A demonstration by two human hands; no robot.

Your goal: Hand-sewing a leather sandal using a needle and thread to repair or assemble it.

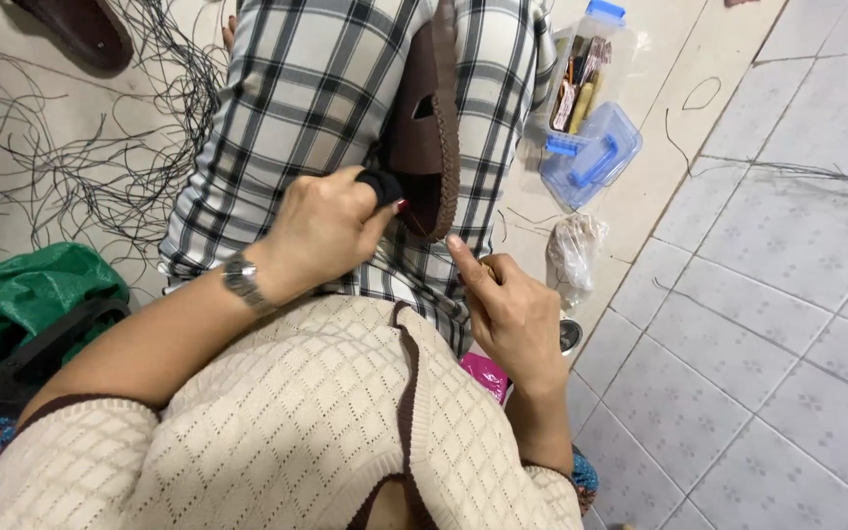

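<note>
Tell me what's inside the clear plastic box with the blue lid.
The clear plastic box stands open, its blue lid lying in front of it. Inside are upright stick-like items, brown, yellowish and dark, perhaps tools. What lies at the bottom is hidden by them and the cloudy wall.

My left hand (321, 231) is curled over my lap, wrist bent and knuckles up, its grip pinched tight between thumb and fingertips. My right hand (512, 314) sits lower and just beside it, palm turned inward, fingers folded, thumb stretched up toward the left. Both forearms are bare and angle in from my sides
</note>
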